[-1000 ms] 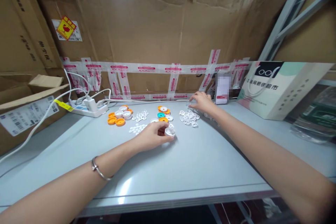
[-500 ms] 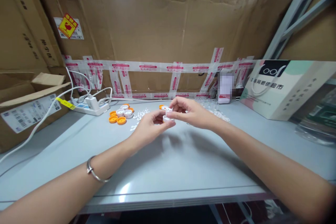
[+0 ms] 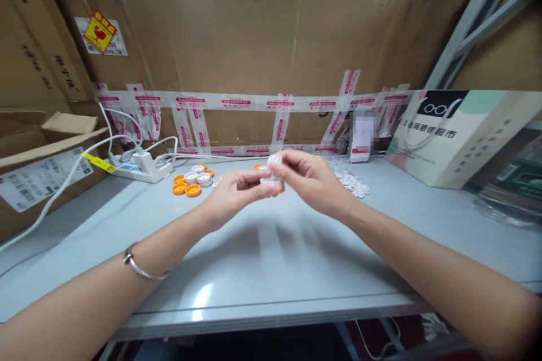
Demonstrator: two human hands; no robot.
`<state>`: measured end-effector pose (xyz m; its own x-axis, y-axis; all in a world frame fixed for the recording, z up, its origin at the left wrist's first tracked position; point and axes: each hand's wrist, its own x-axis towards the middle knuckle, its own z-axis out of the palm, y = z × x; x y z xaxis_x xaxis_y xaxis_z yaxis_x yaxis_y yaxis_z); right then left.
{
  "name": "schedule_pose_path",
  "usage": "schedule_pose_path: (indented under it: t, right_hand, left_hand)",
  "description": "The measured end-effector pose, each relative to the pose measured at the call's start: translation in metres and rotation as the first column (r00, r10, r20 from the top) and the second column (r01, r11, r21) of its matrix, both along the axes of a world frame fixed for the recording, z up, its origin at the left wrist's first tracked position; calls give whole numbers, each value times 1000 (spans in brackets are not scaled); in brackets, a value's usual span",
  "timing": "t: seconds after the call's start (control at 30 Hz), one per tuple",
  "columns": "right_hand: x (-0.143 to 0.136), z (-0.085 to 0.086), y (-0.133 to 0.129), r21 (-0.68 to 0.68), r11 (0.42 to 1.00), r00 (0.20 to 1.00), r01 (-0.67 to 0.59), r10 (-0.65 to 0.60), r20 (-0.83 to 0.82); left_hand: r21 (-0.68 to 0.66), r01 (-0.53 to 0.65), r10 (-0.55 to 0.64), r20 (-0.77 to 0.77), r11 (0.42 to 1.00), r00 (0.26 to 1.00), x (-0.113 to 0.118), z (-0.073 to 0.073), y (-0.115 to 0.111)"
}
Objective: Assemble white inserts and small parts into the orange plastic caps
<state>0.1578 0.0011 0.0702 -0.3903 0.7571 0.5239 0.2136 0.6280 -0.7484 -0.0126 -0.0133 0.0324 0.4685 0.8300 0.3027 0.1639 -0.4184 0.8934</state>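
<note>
My left hand (image 3: 235, 194) is closed on a round white cap (image 3: 271, 183), held level just above the grey table. Some orange shows at its underside. My right hand (image 3: 313, 180) pinches a small white plastic piece (image 3: 275, 166) against the top of this cap; blur hides the piece's exact shape. Behind the hands, a bit of an orange cap (image 3: 258, 167) peeks out. To the left lie several orange caps (image 3: 193, 190) and white caps (image 3: 191, 177) in a loose group. A heap of small clear-white plastic parts (image 3: 354, 185) spreads beyond my right hand.
A power strip (image 3: 148, 172) with white cables sits at the back left beside an open cardboard box (image 3: 46, 175). A large carton (image 3: 254, 39) walls off the back. A phone (image 3: 361, 135), a paper bag (image 3: 449, 141) and a big clear bottle (image 3: 514, 180) stand at the right.
My right hand has come down over the cap and turned, its fingers now covering the top. Orange now shows beneath the cap. The whole view has shifted slightly.
</note>
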Motion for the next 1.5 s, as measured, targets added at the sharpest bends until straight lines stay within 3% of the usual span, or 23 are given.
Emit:
schedule_pose_path:
  t: [0.07,0.13,0.3,0.5,0.57,0.63,0.7,0.77,0.83,1.03,1.13,1.37,1.5]
  right_hand:
    - [6,4,8,30,997,986,68,-63,-155]
    - [12,5,16,3,995,973,101,-99,-211]
    - [12,-6,22,-221,973,997,-74,64,-49]
    - [7,-7,12,-323,927,981,-193,179,-72]
    - [6,-7,10,-325,924,979,-203,183,-90]
    - [5,-8,10,-322,922,975,-214,181,-130]
    - [3,-11,10,-324,921,971,-218,170,-170]
    - [0,-14,9,-333,917,968,-220,162,-192]
    - [-2,-16,7,-344,910,966,-231,173,-192]
    - [-3,-15,4,-340,904,962,-261,213,-171]
    - [-2,-14,5,-330,906,961,-266,223,-162]
    - [-5,-12,0,-242,959,985,-147,120,-122]
    - [-9,-14,-4,-249,958,982,-145,109,-154]
  left_hand:
    - [-78,118,-125,-96,990,987,3,-6,0]
    - [-100,153,-171,-202,983,964,7,-13,1]
    - [86,7,24,-352,996,936,7,-25,6]
    - [272,47,99,-500,961,860,2,-21,7]
    - [381,19,179,-477,924,861,0,-15,6]
    - [528,-97,322,-355,844,878,-2,-7,3]
    - [675,-252,475,-166,694,864,-3,2,0]
    - [772,-339,547,-15,538,837,-3,8,-5]
    - [819,-324,536,24,474,844,-3,12,-10]
    - [822,-310,535,8,478,845,-1,12,-12]
    - [860,-267,533,-6,434,846,-1,12,-9]
    - [874,-216,519,-47,435,853,1,8,-8]
    - [900,-217,561,-36,377,827,1,7,-8]
